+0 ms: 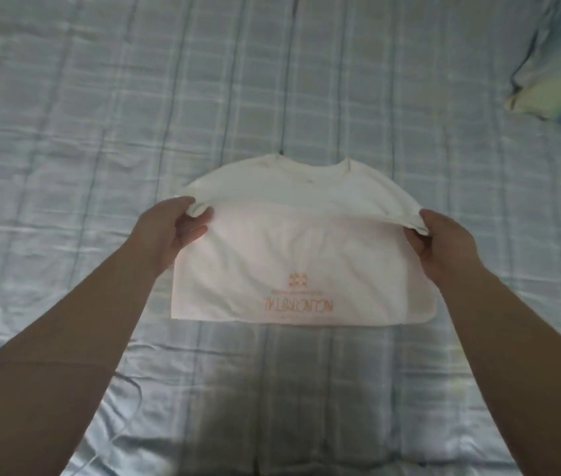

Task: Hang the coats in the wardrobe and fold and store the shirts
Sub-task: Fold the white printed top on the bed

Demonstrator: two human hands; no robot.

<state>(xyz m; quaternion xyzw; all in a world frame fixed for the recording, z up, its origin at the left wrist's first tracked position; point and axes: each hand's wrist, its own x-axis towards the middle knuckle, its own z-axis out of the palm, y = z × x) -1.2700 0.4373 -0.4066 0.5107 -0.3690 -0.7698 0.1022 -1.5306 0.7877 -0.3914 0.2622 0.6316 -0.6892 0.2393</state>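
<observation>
Currently mid-fold on the white shirt, flat on the bed at frame centre, collar toward the top. My left hand pinches the raised fold edge on the left and my right hand pinches it on the right. Next, probably: lay this fold down with both sides level, smooth it, then store it.

White shirt on checked bedsheet — left hand, right hand pinching folded edge; pillow far right.
</observation>
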